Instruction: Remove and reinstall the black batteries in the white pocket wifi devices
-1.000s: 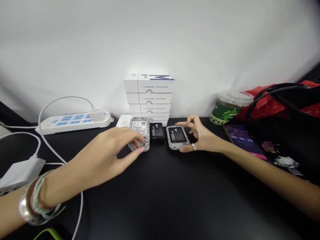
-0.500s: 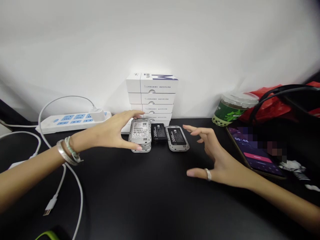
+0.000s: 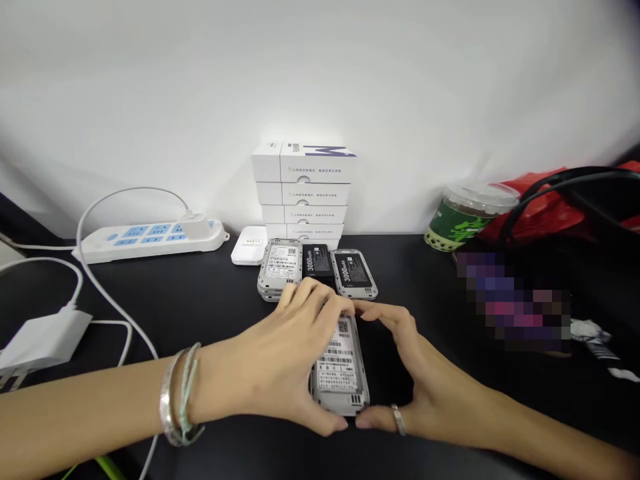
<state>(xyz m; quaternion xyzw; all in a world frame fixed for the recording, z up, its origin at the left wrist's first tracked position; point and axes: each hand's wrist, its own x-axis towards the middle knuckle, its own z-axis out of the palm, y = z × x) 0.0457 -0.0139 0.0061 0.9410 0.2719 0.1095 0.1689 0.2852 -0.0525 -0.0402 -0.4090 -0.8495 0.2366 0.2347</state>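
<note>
A small grey handheld device (image 3: pixel 345 370) with its back off, a white printed label showing in its bay, lies before me at mid-table. My left hand (image 3: pixel 280 360) grips it from the left, fingers over the far end and thumb at the near edge. From the right, my right hand (image 3: pixel 415 373) spans it with fingertips at the far corner and thumb at the near corner. Behind stands a stack of similar devices (image 3: pixel 281 263), label side up. Beside it are black 3000mAh batteries (image 3: pixel 317 260) and another device (image 3: pixel 355 273) with a battery seated in it.
White boxes (image 3: pixel 310 193) are stacked against the wall, with white covers (image 3: pixel 249 245) at their left. A power strip (image 3: pixel 150 240), charger (image 3: pixel 45 340) and loose cables lie left. At right are a green drink cup (image 3: pixel 465 217), a blurred phone (image 3: pixel 515 300) and a red bag (image 3: pixel 545 207).
My left hand has taken a device from the stack and brought it nearer and to the right. My right hand has moved left and closed in on it.
</note>
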